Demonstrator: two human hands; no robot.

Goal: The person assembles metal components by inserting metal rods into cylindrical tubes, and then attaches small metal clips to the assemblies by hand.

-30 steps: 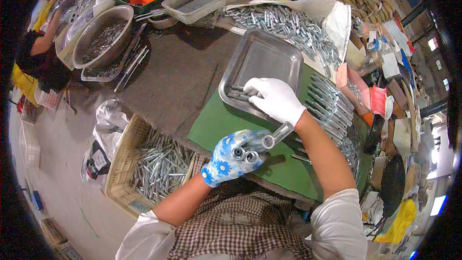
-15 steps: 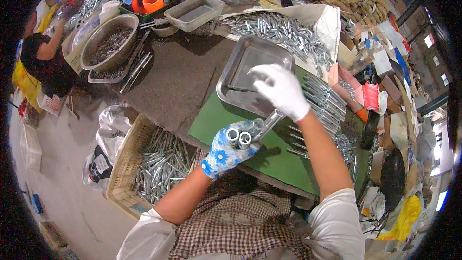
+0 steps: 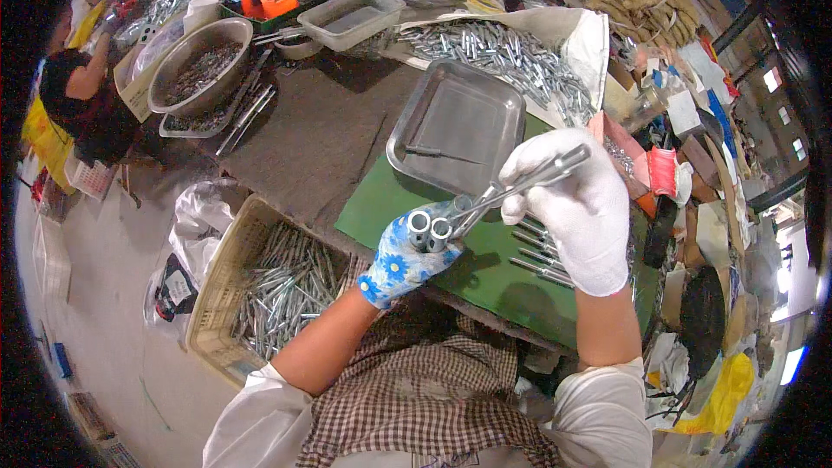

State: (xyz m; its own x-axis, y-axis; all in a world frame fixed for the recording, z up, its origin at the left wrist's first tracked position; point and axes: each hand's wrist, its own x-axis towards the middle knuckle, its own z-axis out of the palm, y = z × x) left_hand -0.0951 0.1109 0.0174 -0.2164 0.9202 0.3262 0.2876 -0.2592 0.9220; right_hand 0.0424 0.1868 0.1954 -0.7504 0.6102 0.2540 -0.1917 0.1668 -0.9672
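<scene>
My left hand (image 3: 394, 267), in a blue-flowered glove, is closed around a small bundle of short shiny metal tubes (image 3: 430, 232), two round ends facing me. My right hand (image 3: 579, 221), in a white glove, pinches slim metal rods (image 3: 548, 172) whose thicker ends point up to the right. Their lower ends slant down to the tubes; I cannot tell whether they go inside. Behind both hands, a steel tray (image 3: 459, 104) holds a thin dark rod (image 3: 438, 154). Several more metal rods (image 3: 544, 253) lie on the green mat (image 3: 373, 208), partly hidden below my right hand.
A cream basket (image 3: 206, 308) full of metal rods stands at lower left. Behind the tray is a white sack (image 3: 582, 52) heaped with metal parts. Bowls of small parts (image 3: 201, 69) sit far left. A pink box (image 3: 617, 143) and red spool (image 3: 662, 172) stand right.
My right hand has moved right and toward me, away from the tray, and slim rods now show in its fingers. My left hand has stayed nearly in place with the tubes.
</scene>
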